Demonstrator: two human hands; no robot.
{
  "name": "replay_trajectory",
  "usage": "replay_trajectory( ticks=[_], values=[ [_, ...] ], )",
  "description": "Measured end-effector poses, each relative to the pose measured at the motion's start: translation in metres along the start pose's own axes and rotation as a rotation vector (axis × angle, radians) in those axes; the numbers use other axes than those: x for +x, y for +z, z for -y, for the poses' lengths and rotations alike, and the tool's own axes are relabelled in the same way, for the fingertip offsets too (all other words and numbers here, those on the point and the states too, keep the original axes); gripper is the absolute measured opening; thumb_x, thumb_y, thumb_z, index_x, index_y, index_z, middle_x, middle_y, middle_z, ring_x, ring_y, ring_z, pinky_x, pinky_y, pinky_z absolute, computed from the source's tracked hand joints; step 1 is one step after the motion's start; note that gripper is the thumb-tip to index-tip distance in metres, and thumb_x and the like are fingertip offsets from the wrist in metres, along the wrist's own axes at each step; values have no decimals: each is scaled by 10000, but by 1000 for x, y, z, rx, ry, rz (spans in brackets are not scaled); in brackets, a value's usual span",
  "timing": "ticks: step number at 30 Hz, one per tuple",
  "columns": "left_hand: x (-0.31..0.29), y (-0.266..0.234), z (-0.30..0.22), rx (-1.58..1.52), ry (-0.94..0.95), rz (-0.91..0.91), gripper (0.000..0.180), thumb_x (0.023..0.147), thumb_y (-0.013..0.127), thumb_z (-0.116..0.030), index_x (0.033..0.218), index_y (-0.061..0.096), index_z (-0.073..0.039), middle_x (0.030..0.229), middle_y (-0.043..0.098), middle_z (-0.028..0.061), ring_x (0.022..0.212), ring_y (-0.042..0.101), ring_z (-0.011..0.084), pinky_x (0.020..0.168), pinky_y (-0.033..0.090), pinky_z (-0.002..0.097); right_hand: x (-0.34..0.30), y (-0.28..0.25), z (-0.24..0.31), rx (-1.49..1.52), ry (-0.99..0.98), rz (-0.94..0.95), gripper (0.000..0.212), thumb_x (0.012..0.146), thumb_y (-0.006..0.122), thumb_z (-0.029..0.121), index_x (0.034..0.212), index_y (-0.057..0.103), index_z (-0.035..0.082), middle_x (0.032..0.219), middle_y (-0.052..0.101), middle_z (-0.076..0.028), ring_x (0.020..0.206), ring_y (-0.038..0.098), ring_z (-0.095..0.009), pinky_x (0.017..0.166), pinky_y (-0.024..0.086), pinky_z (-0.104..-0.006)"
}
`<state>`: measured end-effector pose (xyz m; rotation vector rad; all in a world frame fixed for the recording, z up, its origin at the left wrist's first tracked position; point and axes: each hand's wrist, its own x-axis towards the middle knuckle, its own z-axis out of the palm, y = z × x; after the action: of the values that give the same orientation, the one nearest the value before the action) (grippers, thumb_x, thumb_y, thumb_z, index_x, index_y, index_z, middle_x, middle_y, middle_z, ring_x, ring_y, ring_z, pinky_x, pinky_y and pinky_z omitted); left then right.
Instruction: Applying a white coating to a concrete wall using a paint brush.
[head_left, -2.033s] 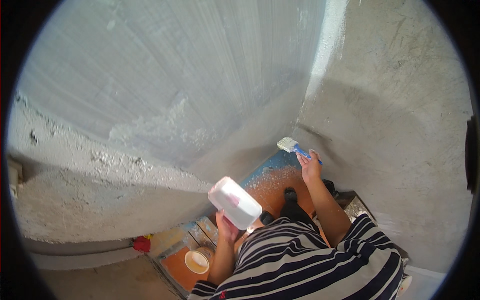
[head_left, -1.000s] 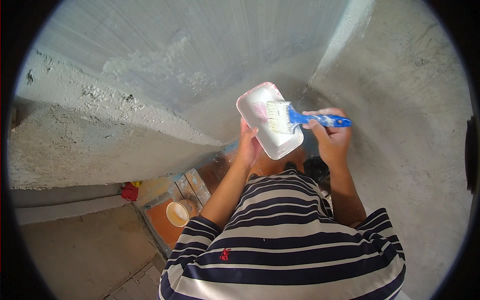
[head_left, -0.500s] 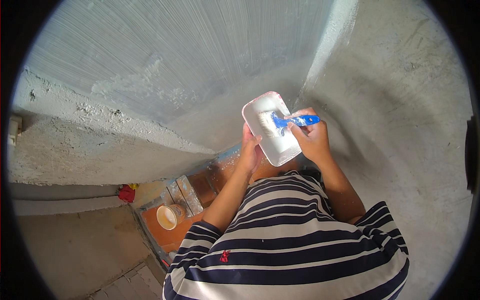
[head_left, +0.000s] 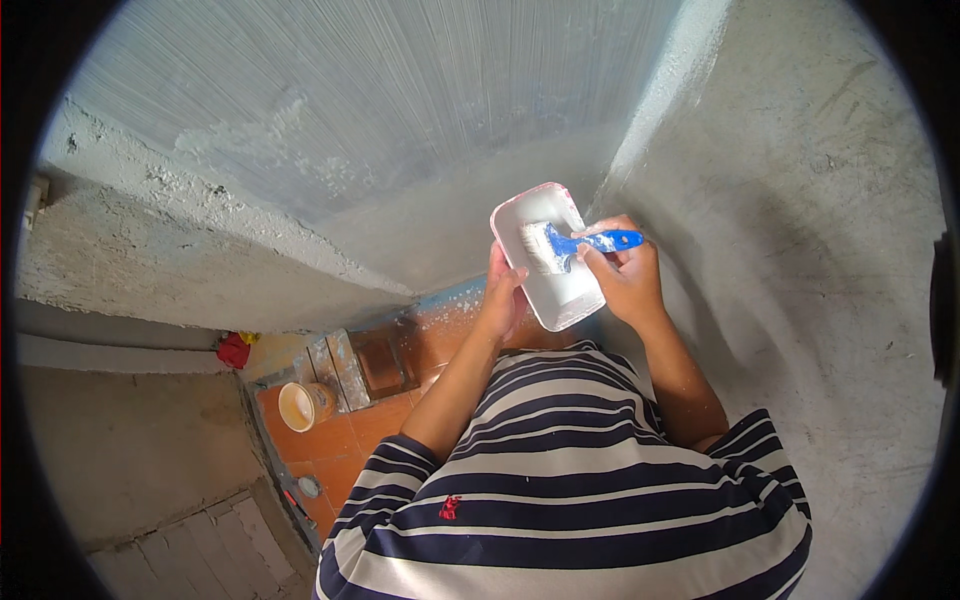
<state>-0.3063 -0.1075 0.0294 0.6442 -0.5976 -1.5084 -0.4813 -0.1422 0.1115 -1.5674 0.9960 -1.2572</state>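
My left hand (head_left: 505, 294) grips the left edge of a white plastic tray (head_left: 572, 300), its thumb over the rim. The tray is rectangular with rounded corners and reddish marks along its rim, and it is held tilted in front of my chest. In my right hand (head_left: 632, 275) is a paintbrush (head_left: 606, 240) with a blue, paint-spotted handle, pinched between thumb and fingers. Its white bristles lie inside the tray and point left. How much paint the tray holds I cannot tell.
Ahead rises a wall (head_left: 400, 110) with streaky white brush marks. A bare grey wall (head_left: 810, 250) stands to the right, a rough ledge (head_left: 170, 250) to the left. Below, on orange floor tiles (head_left: 345, 440), are a tub (head_left: 303, 407) and a grey board (head_left: 346, 370). A red cloth (head_left: 233, 349) lies farther left.
The view has shifted slightly, so the floor and the tub show farther left and more tiles appear. Both hands keep their hold on the tray and brush, nearly unmoved.
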Motion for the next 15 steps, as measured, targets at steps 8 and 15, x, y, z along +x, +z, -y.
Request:
replay_trajectory(
  ticks=[8,15],
  values=[
    [1,3,3,-51,5,-10,722,819,594,-180,1465,283,-96,1401,449,107,1321,448,228,1126,352,400,2,-4,-10,-42,-22,21,135,850,679,6,967,618,-20,873,706,-107,771,675,-120,712,556,-284],
    [-2,-7,0,-3,-18,11,710,821,594,-172,1459,289,-110,1393,455,95,1313,453,224,1118,357,403,-3,7,-4,-116,-21,24,126,868,651,-50,984,609,-29,976,657,-90,889,662,-136,759,552,-275]
  ],
)
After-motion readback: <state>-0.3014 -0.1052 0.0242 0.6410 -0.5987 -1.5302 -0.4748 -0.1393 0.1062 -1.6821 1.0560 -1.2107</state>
